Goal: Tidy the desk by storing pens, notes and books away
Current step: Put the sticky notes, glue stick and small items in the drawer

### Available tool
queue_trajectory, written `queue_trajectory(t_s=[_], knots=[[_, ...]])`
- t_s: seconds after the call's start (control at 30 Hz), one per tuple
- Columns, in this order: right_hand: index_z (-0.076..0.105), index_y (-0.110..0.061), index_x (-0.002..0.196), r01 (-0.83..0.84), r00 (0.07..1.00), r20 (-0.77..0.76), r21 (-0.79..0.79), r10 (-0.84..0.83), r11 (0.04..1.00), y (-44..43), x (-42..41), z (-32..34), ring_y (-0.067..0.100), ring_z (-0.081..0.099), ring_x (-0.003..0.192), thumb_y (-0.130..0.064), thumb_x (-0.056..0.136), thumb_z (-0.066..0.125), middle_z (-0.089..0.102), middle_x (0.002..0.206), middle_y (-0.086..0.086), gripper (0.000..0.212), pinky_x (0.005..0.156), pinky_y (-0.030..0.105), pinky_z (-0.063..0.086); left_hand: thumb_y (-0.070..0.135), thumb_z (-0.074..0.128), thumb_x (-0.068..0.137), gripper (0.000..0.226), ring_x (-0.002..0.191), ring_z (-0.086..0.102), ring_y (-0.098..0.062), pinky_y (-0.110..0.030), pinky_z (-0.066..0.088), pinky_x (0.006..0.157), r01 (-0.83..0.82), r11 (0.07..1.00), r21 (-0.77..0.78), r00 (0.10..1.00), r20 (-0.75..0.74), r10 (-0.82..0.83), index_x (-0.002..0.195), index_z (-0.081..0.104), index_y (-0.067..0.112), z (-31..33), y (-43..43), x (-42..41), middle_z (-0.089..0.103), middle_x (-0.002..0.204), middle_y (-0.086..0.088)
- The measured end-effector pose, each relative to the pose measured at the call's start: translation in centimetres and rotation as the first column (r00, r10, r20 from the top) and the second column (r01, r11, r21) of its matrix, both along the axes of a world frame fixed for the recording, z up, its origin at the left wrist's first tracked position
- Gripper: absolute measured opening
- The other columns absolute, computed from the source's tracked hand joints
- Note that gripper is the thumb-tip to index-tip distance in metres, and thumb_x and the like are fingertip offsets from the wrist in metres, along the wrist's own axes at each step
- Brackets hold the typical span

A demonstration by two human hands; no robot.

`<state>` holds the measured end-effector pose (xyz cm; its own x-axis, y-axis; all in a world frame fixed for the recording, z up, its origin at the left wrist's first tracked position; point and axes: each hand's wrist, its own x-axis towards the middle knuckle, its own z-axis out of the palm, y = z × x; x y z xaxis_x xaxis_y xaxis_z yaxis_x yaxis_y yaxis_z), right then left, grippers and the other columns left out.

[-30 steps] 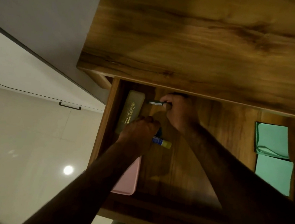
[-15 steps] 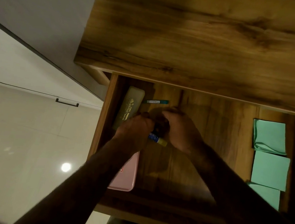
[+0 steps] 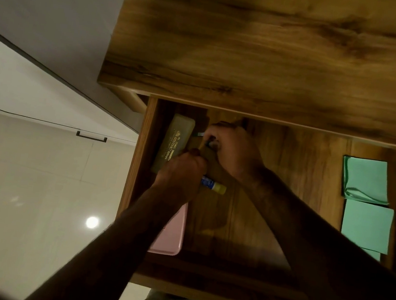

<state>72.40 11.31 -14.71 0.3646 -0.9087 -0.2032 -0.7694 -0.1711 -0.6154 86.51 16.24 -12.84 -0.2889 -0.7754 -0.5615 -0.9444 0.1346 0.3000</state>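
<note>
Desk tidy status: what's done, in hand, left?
Done: green notes lie in the right section of the open drawer; an olive case and a pink flat item sit along its left wall. In hand: left hand grips a blue-and-yellow pen, right hand pinches a second pen beside the olive case. Left: release both pens, shut the drawer. No books in view, so that part can't be judged.

Drawer (image 3: 302, 162) middle bare; olive case (image 3: 173, 141), pink case (image 3: 171, 236) left, green notes (image 3: 367, 180) right
</note>
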Motion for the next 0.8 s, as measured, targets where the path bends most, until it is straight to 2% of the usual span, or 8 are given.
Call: queue_trajectory(t_s=[0.1, 0.2, 0.27, 0.4, 0.57, 0.67, 0.73, 0.8], knots=[[0.072, -0.022, 0.102, 0.01, 1.0, 0.002, -0.041, -0.01, 0.999, -0.2, 0.0, 0.4, 0.022, 0.068, 0.103, -0.003, 0.088, 0.067, 0.073, 0.11, 0.0, 0.024, 0.082, 0.042, 0.058, 0.019, 0.061, 0.091, 0.024, 0.109, 0.055, -0.027, -0.043, 0.051, 0.094, 0.017, 1.0, 0.001, 1.0, 0.013, -0.017, 0.114, 0.062, 0.015, 0.1, -0.1, 0.0, 0.055, 0.12, -0.008], [0.073, -0.019, 0.102, 0.133, 0.989, 0.075, -0.109, -0.126, 0.985, 0.6, -1.2, 0.7, 0.02, 0.066, 0.099, -0.005, 0.092, 0.063, 0.071, 0.107, 0.001, 0.02, 0.08, 0.036, 0.056, 0.021, 0.059, 0.093, 0.023, 0.111, 0.056, -0.027, -0.043, 0.051, 0.095, -0.023, 1.0, 0.0, 1.0, -0.002, 0.023, 0.115, 0.061, 0.017, 0.3, -0.1, -0.1, 0.057, 0.121, -0.007], [0.073, -0.019, 0.103, 0.207, 0.975, 0.098, -0.1, -0.198, 0.973, 1.4, -2.4, 0.5, 0.017, 0.065, 0.098, -0.005, 0.093, 0.062, 0.07, 0.106, 0.0, 0.021, 0.08, 0.032, 0.054, 0.021, 0.057, 0.094, 0.026, 0.115, 0.055, -0.027, -0.044, 0.051, 0.096, -0.038, 0.999, -0.019, 0.999, -0.002, 0.038, 0.119, 0.06, 0.017, 0.6, 0.0, -0.2, 0.057, 0.124, -0.007], [0.072, -0.02, 0.109, 0.244, 0.967, 0.079, -0.027, -0.241, 0.969, 1.8, -3.4, -0.5, 0.017, 0.063, 0.102, -0.008, 0.094, 0.061, 0.066, 0.112, 0.0, 0.023, 0.086, 0.041, 0.056, 0.023, 0.053, 0.096, 0.026, 0.118, 0.052, -0.026, -0.042, 0.05, 0.097, -0.023, 0.997, -0.07, 0.999, 0.029, 0.025, 0.12, 0.06, 0.018, 1.3, 0.2, -0.5, 0.056, 0.124, -0.006], [0.07, -0.023, 0.117, 0.148, 0.986, -0.069, -0.028, -0.149, 0.989, -0.6, -1.5, 0.0, 0.022, 0.063, 0.11, -0.019, 0.097, 0.062, 0.068, 0.119, 0.0, 0.023, 0.09, 0.039, 0.053, 0.025, 0.051, 0.097, 0.022, 0.118, 0.051, -0.027, -0.04, 0.048, 0.097, -0.004, 0.994, -0.109, 0.998, 0.059, 0.011, 0.116, 0.061, 0.018, 1.1, 0.3, -0.7, 0.058, 0.122, -0.007], [0.072, -0.023, 0.108, 0.112, 0.977, -0.182, -0.025, -0.115, 0.993, -1.4, -0.9, -0.4, 0.024, 0.064, 0.105, -0.02, 0.095, 0.063, 0.072, 0.109, 0.0, 0.016, 0.084, 0.033, 0.051, 0.027, 0.053, 0.097, 0.023, 0.118, 0.051, -0.027, -0.039, 0.048, 0.097, 0.002, 0.993, -0.122, 0.998, 0.06, 0.006, 0.115, 0.062, 0.019, 0.9, 0.1, -0.7, 0.058, 0.122, -0.007], [0.072, -0.022, 0.103, 0.124, 0.971, -0.2, -0.031, -0.127, 0.992, -1.4, -1.1, -0.6, 0.024, 0.065, 0.1, -0.019, 0.094, 0.063, 0.072, 0.103, 0.001, 0.013, 0.076, 0.03, 0.049, 0.029, 0.054, 0.096, 0.023, 0.119, 0.05, -0.027, -0.04, 0.049, 0.097, -0.004, 0.992, -0.124, 0.998, 0.056, 0.011, 0.116, 0.062, 0.02, 0.6, 0.0, -0.6, 0.058, 0.122, -0.006], [0.072, -0.022, 0.102, 0.179, 0.963, -0.199, -0.03, -0.182, 0.983, -1.1, -1.5, -0.7, 0.023, 0.064, 0.099, -0.02, 0.096, 0.062, 0.072, 0.102, 0.001, 0.012, 0.077, 0.032, 0.05, 0.03, 0.055, 0.096, 0.025, 0.12, 0.049, -0.026, -0.042, 0.049, 0.097, 0.002, 0.992, -0.129, 0.999, 0.052, 0.005, 0.119, 0.062, 0.022, 0.2, -0.1, -0.4, 0.057, 0.123, -0.005]])
